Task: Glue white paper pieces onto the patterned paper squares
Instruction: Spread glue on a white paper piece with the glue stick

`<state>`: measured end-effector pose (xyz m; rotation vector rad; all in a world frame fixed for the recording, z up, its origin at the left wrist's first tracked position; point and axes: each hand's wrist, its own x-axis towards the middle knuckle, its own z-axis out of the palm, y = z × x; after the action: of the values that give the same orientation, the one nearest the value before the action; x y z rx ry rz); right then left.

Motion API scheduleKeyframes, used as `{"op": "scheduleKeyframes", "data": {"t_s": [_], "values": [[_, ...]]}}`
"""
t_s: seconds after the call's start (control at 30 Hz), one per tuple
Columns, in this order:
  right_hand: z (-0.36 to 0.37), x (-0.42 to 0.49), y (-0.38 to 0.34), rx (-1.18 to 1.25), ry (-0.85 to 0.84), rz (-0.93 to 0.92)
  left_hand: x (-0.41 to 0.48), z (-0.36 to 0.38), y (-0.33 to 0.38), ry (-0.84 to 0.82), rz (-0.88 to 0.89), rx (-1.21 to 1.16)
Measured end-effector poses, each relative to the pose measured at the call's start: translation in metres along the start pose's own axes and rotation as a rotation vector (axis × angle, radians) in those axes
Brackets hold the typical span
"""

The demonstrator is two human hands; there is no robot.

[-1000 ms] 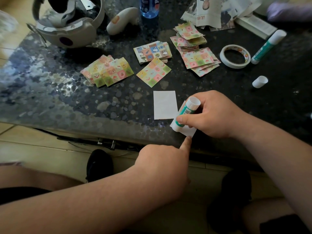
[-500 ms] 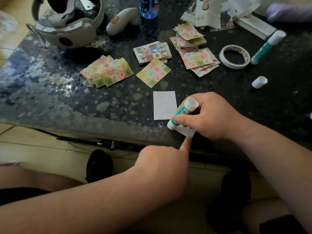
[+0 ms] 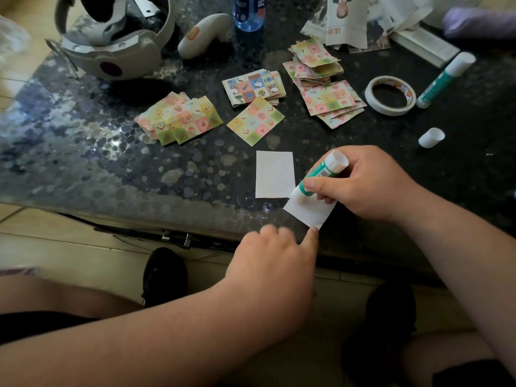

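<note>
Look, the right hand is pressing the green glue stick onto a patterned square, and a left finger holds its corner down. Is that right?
Not quite. The head view shows the right hand pressing the green glue stick onto a plain white paper piece, not a patterned square. The left hand does hold its corner down with one finger.

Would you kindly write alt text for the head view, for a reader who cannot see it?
The right hand presses a green glue stick onto a small white paper piece at the near edge of the table, while the left hand's forefinger pins its corner. Patterned paper squares lie beyond.
</note>
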<state>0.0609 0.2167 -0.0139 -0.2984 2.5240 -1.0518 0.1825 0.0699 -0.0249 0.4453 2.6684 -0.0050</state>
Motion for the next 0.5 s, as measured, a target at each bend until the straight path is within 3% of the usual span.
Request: {"op": "scheduleKeyframes", "data": {"t_s": [0.23, 0.5], "values": [[-0.0073, -0.0005, -0.0016, 0.368, 0.074, -0.037, 0.0016, 0.0062, -0.0071, 0.164, 0.057, 0.066], [-0.005, -0.0023, 0.002, 0.149, 0.008, -0.044, 0.0014, 0.0056, -0.0077, 0.184, 0.063, 0.048]]}}
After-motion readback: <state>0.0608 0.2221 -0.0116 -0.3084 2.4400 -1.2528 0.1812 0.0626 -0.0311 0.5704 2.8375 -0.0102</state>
